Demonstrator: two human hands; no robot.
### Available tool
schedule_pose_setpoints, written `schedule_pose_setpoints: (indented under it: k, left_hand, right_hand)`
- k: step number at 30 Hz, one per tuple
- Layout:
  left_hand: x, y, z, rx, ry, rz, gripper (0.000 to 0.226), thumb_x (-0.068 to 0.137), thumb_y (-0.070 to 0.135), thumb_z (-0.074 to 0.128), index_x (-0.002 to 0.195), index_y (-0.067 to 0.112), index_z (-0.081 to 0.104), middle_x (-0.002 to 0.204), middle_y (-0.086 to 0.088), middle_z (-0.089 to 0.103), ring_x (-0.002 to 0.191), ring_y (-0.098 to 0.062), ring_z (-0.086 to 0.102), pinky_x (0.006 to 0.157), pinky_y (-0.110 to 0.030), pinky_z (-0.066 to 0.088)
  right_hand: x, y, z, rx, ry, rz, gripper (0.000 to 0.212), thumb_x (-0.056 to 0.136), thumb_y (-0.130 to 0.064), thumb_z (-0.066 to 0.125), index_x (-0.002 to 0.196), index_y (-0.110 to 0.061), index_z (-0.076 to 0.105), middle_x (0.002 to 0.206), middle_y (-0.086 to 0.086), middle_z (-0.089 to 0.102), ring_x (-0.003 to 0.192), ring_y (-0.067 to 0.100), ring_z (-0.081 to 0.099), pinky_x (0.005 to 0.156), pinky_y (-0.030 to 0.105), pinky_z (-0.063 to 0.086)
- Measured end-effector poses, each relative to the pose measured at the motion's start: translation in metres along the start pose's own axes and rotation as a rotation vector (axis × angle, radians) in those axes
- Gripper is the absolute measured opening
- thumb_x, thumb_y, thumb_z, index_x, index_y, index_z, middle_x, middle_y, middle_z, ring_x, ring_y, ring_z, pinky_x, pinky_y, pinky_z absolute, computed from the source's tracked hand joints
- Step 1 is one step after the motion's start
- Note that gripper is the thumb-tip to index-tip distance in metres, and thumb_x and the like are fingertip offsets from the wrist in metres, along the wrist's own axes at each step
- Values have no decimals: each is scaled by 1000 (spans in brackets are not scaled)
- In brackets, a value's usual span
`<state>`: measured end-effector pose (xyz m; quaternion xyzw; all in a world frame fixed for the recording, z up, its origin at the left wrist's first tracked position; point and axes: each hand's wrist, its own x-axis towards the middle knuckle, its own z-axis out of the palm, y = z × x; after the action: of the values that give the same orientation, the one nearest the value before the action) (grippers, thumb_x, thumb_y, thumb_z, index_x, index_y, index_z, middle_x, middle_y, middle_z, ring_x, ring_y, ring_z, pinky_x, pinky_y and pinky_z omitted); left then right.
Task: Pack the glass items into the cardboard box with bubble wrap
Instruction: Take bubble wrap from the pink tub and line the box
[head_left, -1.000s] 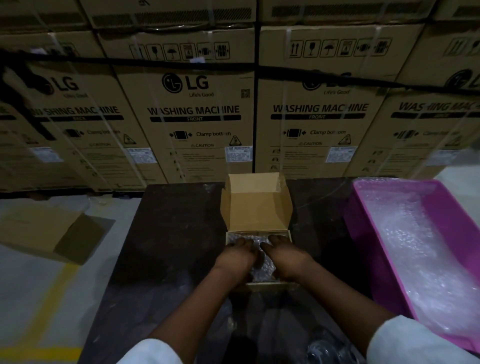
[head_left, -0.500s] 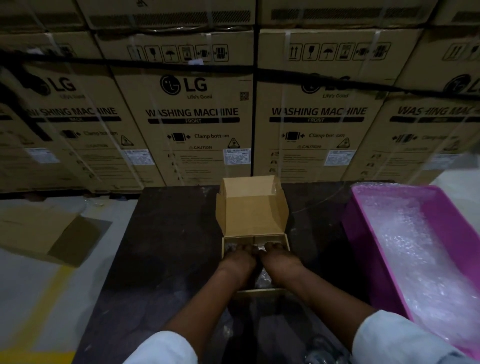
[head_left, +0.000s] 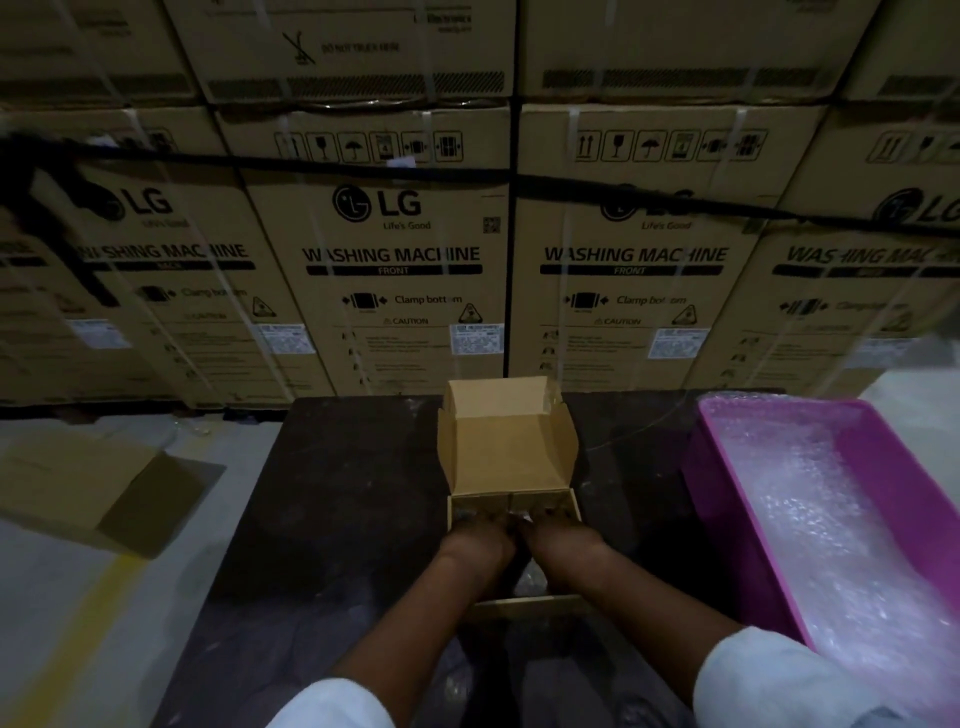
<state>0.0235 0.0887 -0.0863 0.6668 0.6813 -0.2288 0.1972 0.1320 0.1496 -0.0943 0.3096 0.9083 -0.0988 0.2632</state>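
dark table (head_left: 332, 519), stacked washing-machine cartons (head_left: 395, 249) behind, grey floor (head_left: 62, 597)

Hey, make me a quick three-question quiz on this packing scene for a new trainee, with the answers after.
1. True or false: the small cardboard box has its lid shut.
2. What lies in the pink tub? A) bubble wrap B) folded cloth C) loose bottles
3. Fill in: the left hand and right hand are both pressed down into the ____.

Key: 1 false, the lid stands open. 2 A. 3 box.
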Motion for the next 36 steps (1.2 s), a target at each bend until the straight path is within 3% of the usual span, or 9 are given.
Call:
schedule_pose_setpoints:
  k: [2,5,9,12,19,24,27,31,36]
  left_hand:
    - [-6,1,-4,2,71,-23,38,98,18,46,133,4,51,137,-18,51,125,-35,48,107,-45,35]
    - [-15,-5,-7,125,198,0,32,92,19,54,123,9,57,124,-13,60,118,-31,52,110,-44,26]
    - [-15,-14,2,204,138,-11,42,83,18,67,124,10,59,132,-12,54,126,-31,45,112,-42,23]
    - [-14,-17,4,193,103,22,47,81,18,71,125,8,59,132,-17,53,125,-37,45,107,-40,33]
    - [1,1,8,240,-15,-99,43,101,17,40,143,8,40,149,-17,35,135,-36,38,110,-45,27]
    - [3,2,2,220,-48,-94,57,99,21,44,151,12,21,154,-17,25,137,-36,35,111,-47,25]
    - [-4,-2,-5,171,-41,-70,58,97,21,50,149,11,27,153,-19,26,140,-37,28,114,-47,21]
    - [-19,-10,-5,95,84,-43,57,87,15,65,139,9,43,143,-16,43,132,-34,41,110,-41,30]
    - [-10,-15,16,263,30,-29,50,94,31,52,141,14,44,142,-13,45,138,-33,31,115,-53,-2]
  right_hand:
    - [-3,3,-1,3,12,19,57,90,-8,56,143,-15,37,141,16,43,124,36,49,94,46,49]
    - [-11,10,-6,45,15,34,52,86,-13,66,134,-13,47,134,12,50,120,31,54,91,41,50]
    - [-18,14,-11,47,49,7,57,81,-17,73,131,-12,46,131,14,50,117,33,55,90,40,49]
    - [-20,10,-6,0,43,-13,54,88,-11,61,138,-12,40,137,17,41,119,38,52,91,44,49]
    - [-3,3,9,-36,25,21,51,93,-8,52,141,-17,37,147,18,28,129,40,41,95,46,45]
    - [1,1,5,-130,-12,-35,49,101,-26,44,147,-19,28,151,16,27,136,38,33,106,46,37]
    - [-2,4,-2,-93,-61,-46,65,90,-17,61,146,-20,28,147,14,29,132,38,39,101,48,44]
    - [-10,18,-11,24,-12,-37,61,85,-8,63,139,-18,38,137,12,47,121,33,52,95,44,49]
    - [-18,9,-10,-72,12,-59,57,86,-7,62,138,-14,39,135,17,42,120,37,50,90,44,49]
